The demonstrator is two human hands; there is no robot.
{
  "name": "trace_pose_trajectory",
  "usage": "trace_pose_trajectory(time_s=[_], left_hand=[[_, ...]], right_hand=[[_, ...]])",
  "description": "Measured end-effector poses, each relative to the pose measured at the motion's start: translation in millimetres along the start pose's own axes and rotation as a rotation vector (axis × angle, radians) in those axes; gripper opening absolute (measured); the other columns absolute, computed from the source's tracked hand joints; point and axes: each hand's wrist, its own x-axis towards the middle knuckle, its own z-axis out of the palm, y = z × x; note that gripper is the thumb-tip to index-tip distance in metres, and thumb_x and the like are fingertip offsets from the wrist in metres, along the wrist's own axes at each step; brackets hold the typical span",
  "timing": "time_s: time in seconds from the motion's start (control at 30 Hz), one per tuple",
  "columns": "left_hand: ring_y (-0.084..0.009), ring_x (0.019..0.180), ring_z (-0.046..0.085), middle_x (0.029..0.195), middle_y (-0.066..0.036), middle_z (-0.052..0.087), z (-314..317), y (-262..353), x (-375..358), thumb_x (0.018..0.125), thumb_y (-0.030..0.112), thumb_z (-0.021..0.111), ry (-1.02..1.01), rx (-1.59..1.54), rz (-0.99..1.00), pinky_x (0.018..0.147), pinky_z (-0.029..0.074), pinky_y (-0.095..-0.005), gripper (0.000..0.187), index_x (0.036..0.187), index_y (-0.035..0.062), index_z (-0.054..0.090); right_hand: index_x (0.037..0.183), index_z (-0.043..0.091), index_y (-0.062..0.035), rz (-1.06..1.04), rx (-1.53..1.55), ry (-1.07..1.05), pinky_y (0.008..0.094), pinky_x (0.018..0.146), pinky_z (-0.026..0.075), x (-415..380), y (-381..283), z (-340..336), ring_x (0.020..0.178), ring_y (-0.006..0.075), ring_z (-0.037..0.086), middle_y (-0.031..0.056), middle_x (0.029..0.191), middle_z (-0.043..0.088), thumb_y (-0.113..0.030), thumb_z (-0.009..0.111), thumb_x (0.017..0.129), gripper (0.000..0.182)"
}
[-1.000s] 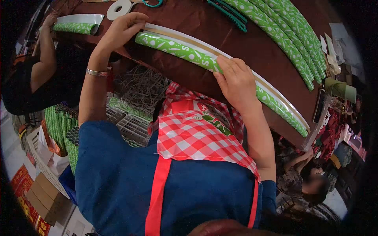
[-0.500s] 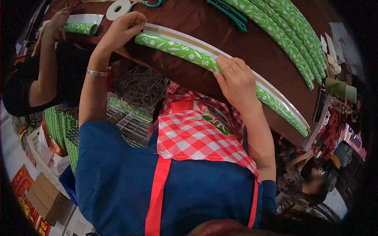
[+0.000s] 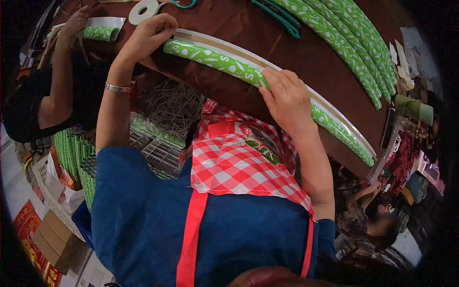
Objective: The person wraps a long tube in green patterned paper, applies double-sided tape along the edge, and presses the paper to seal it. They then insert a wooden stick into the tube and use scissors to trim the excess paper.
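A rolled green sheet with white printed shapes [image 3: 215, 58] lies across the near side of the table. Along its far edge runs a white border with a tan tape-like strip [image 3: 229, 46]. My left hand [image 3: 154, 34] is closed in a pinch at the strip's left end; whatever sits between the fingertips is hidden. Over the middle of the roll rests my right hand [image 3: 290, 101], its fingers stretched out flat across the white edge and the thumb on the near side. The roll's right end [image 3: 366, 155] lies free on the table.
Several green rolls [image 3: 334, 48] lie at the far right of the brown-covered table [image 3: 205, 19]. A white tape roll [image 3: 143, 12], blue-handled scissors [image 3: 185, 4] and a teal toothed strip [image 3: 277, 18] are at the back. Left, a co-worker's hand [image 3: 74, 23] is at another green roll.
My hands and the green roll stay almost still. The co-worker's hand at the left has shifted slightly right and up.
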Motion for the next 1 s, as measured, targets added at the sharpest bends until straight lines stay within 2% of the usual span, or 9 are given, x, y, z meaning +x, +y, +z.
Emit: trace_pose_trajectory(time_s=[0.33, 0.57, 0.63, 0.7, 0.83, 0.9, 1.0], left_hand=[[-0.006, 0.075, 0.053, 0.079, 0.002, 0.058, 1.1, -1.9, 3.7, 0.092, 0.017, 0.063, 0.029, 0.087, 0.035, 0.065, 0.045, -0.0253, 0.016, 0.095, 0.0018, 0.062], [-0.0059, 0.074, 0.053, 0.079, 0.001, 0.058, 4.9, 0.4, 1.8, 0.093, 0.015, 0.063, 0.058, 0.075, 0.026, 0.063, 0.045, -0.0258, 0.012, 0.094, 0.0026, 0.062], [-0.0057, 0.074, 0.053, 0.079, 0.002, 0.058, 5.2, -3.4, 2.5, 0.092, 0.013, 0.063, 0.072, 0.12, 0.079, 0.063, 0.045, -0.0254, 0.01, 0.094, 0.0026, 0.061], [-0.0057, 0.075, 0.053, 0.079, 0.002, 0.058, 4.3, -5.7, 2.9, 0.092, 0.012, 0.063, 0.065, 0.098, 0.04, 0.064, 0.045, -0.0252, 0.01, 0.094, 0.0026, 0.061], [-0.0055, 0.076, 0.053, 0.08, 0.002, 0.058, 5.8, -3.5, 1.9, 0.091, 0.01, 0.063, 0.076, 0.045, -0.007, 0.065, 0.045, -0.0249, 0.009, 0.094, 0.0023, 0.06], [-0.0058, 0.077, 0.053, 0.082, 0.002, 0.058, 4.5, -6.7, 2.8, 0.091, 0.009, 0.063, 0.068, 0.044, 0.026, 0.066, 0.045, -0.0249, 0.008, 0.094, 0.0021, 0.06], [-0.0064, 0.079, 0.054, 0.085, 0.002, 0.058, 1.3, -4.5, 2.4, 0.091, 0.008, 0.063, 0.042, 0.022, 0.045, 0.069, 0.045, -0.0247, 0.008, 0.095, 0.0019, 0.06]], right_hand=[[0.115, 0.062, -0.0015, -0.001, -0.007, -0.001, 0.042, 0.085, 0.049, -0.2, -0.4, 0.5, 0.099, 0.0329, 0.06, 0.0142, 0.108, 0.066, -0.01, 0.072, 0.079, 0.038], [0.114, 0.062, -0.0013, 0.005, 0.001, -0.002, 0.0423, 0.085, 0.049, 0.2, -0.9, 0.2, 0.099, 0.0332, 0.06, 0.0144, 0.107, 0.066, -0.01, 0.072, 0.079, 0.038], [0.114, 0.062, -0.0012, 0.005, 0.0, -0.002, 0.0424, 0.085, 0.049, 0.3, -0.4, 0.8, 0.099, 0.0333, 0.06, 0.0144, 0.107, 0.066, -0.01, 0.072, 0.079, 0.038], [0.108, 0.064, -0.0044, 0.01, -0.052, 0.006, 0.0397, 0.085, 0.051, 0.2, 0.4, 1.6, 0.1, 0.0265, 0.061, 0.0077, 0.108, 0.067, -0.016, 0.074, 0.076, 0.035], [0.108, 0.064, -0.0042, 0.005, -0.058, 0.005, 0.0395, 0.084, 0.051, 0.2, 0.5, 1.3, 0.1, 0.0265, 0.061, 0.0079, 0.108, 0.067, -0.016, 0.074, 0.076, 0.035], [0.114, 0.061, -0.0011, -0.001, 0.004, -0.001, 0.0423, 0.084, 0.049, -0.1, 0.7, 0.7, 0.098, 0.0328, 0.06, 0.0139, 0.107, 0.066, -0.011, 0.071, 0.079, 0.038], [0.114, 0.061, -0.0014, -0.002, -0.002, -0.002, 0.0423, 0.084, 0.049, -0.3, 0.8, 0.9, 0.099, 0.0325, 0.06, 0.013, 0.107, 0.066, -0.011, 0.071, 0.079, 0.037]])
